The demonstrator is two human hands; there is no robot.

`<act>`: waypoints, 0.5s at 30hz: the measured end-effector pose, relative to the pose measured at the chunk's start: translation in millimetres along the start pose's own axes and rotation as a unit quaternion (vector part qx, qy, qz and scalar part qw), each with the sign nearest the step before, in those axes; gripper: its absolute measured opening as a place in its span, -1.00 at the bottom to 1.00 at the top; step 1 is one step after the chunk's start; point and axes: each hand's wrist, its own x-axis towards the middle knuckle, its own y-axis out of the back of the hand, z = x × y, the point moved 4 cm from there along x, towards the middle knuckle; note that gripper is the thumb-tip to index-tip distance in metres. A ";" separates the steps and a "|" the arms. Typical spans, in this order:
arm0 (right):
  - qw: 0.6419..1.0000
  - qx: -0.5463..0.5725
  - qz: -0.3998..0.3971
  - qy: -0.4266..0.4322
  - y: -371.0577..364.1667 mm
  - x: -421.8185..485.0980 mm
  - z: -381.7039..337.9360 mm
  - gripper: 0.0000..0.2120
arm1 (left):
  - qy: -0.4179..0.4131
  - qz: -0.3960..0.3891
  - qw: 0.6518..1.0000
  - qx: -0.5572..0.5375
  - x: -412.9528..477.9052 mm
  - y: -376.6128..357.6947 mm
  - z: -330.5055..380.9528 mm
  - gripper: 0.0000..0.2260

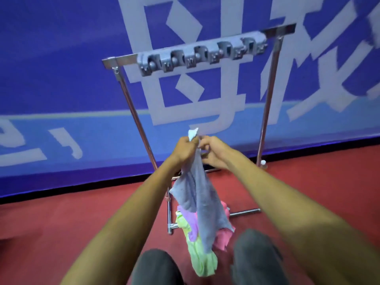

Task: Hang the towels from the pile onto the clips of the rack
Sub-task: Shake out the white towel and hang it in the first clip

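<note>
Grey-blue cloth is hanging from both my hands: I am holding one towel (197, 198) up by its top corner, low in front of the rack (127, 99). My left hand (186, 150) is gripping the corner in a closed fist, with a small tip of cloth poking out above the knuckles. My right hand (209, 151) is pinching the edge just beside it, fingers curled in tight, and the two hands are almost touching. The rest of the towel is drooping straight down towards my knees (158, 266). Its lower end is hanging in front of the pile (201, 262) on the red floor (82, 223), where green, purple and pink towels are lying bunched at the rack's foot. Whether it is touching them I cannot tell.

I am judging this to be the very start of the work. The row of grey clips (200, 54) along the top of the rack is holding nothing, so no towel is hanging yet. The step in hand is getting a firm hold on the corner, ready for clipping.

The clips are sitting well above my hands, so the next move is calling for a lift. I am thinking of raising the corner to one clip, likely an end one, and feeding the tip in. How the clips take the cloth I cannot make out from here.
</note>
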 end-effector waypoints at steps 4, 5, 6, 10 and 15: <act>0.989 -0.145 -0.018 -0.005 -2.3 -16.0 -29.6 -0.74 | -0.030 0.005 0.999 0.030 2.8 22.9 50.9 -0.67; 0.980 -0.196 -0.025 -0.010 -3.1 -18.9 -37.2 -0.79 | -0.031 0.001 0.999 0.021 4.5 28.8 60.1 -0.66; 0.968 -0.246 -0.038 -0.018 -2.9 -20.1 -44.1 -0.82 | -0.035 -0.002 0.999 0.003 6.8 34.1 68.6 -0.66; 0.905 -0.426 0.003 -0.007 -3.9 -19.7 -75.6 -0.93 | -0.069 -0.021 0.997 0.014 13.4 51.0 90.0 -0.72; 0.960 -0.273 0.053 0.034 -12.0 -3.7 -96.8 -0.74 | -0.067 -0.149 0.974 -0.154 15.5 60.7 95.3 -0.64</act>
